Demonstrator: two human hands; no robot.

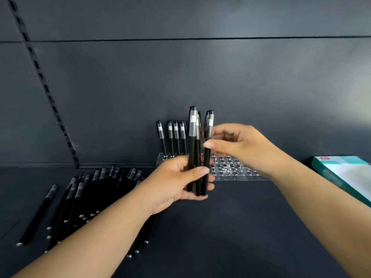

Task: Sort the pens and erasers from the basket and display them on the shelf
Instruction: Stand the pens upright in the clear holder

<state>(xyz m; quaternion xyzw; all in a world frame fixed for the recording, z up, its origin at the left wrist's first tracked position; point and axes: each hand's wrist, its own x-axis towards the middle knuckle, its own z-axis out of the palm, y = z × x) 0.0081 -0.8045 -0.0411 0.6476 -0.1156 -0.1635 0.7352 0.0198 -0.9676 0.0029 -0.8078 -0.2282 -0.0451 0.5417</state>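
My left hand (176,178) grips a small upright bunch of black pens (193,149) with clear caps, held above the dark shelf (241,227). My right hand (239,145) pinches the rightmost pen (207,157) of that bunch between thumb and fingers. Behind the hands stands a clear acrylic pen holder (234,169) with many holes. Several black pens (173,137) stand upright in its left end. A pile of loose black pens (84,201) lies on the shelf at the left.
A teal and white box (347,177) lies at the right edge of the shelf. The dark back panel (200,77) rises behind the holder, with a slotted upright rail (46,89) at the left.
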